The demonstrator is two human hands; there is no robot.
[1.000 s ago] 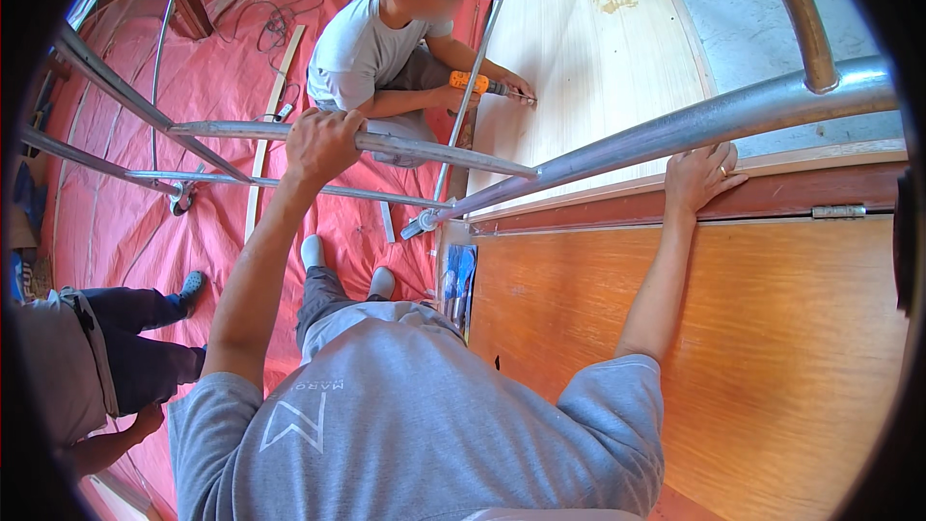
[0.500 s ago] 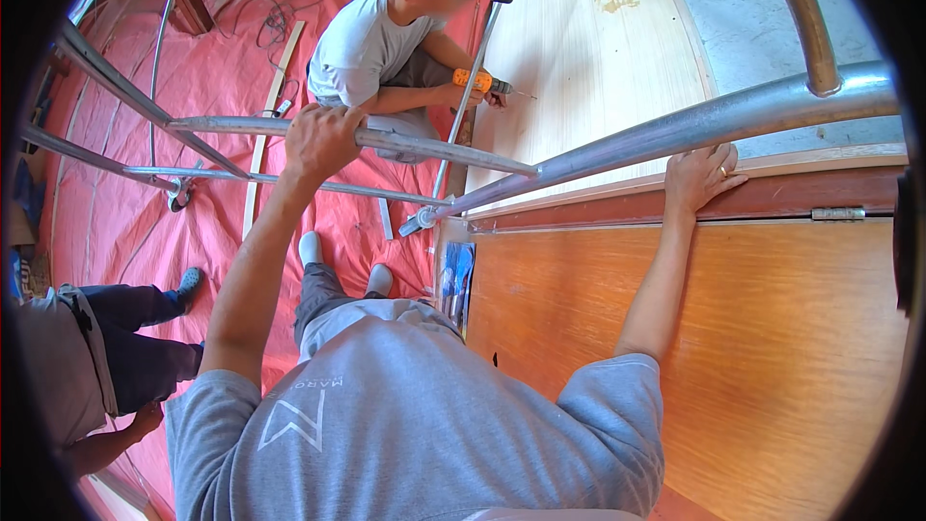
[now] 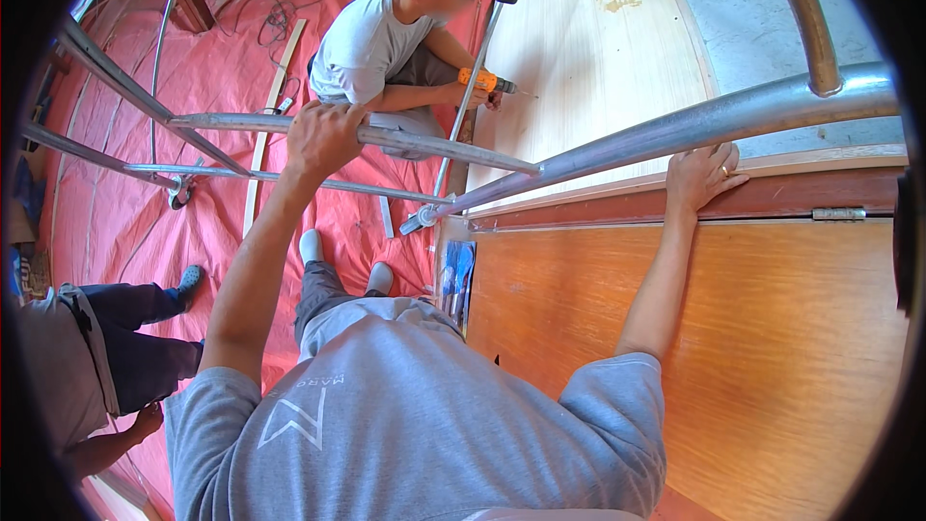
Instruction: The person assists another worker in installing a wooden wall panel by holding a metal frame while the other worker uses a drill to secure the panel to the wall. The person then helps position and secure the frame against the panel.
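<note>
- Gripping the metal rung (image 3: pixel 439 143) of the tube frame: left hand (image 3: pixel 326 140), fingers wrapped over the bar.
- Right hand (image 3: pixel 693 183) lies on the pale edge strip (image 3: pixel 820 161), just past the thick tube (image 3: pixel 627 150); thumb spread, can't tell if the fingers curl round the edge.
- Rung sits above the sheet, between the person and a crouched co-worker (image 3: pixel 352 48) with an orange drill (image 3: pixel 479 80).
- Risk: frame could roll if pulled, given a caster (image 3: pixel 179 195); lock state unreadable. Likely result: right fingers pinched by the tube, or co-worker bumped and the bit wandering on the pale panel (image 3: pixel 579 87).
- Footing: red sheet (image 3: pixel 222 77) is wrinkled, could snag feet or caster.
- Room: orange-brown door (image 3: pixel 675 299) at right, loose cable (image 3: pixel 280 17) beyond, second person (image 3: pixel 58 357) at left.
</note>
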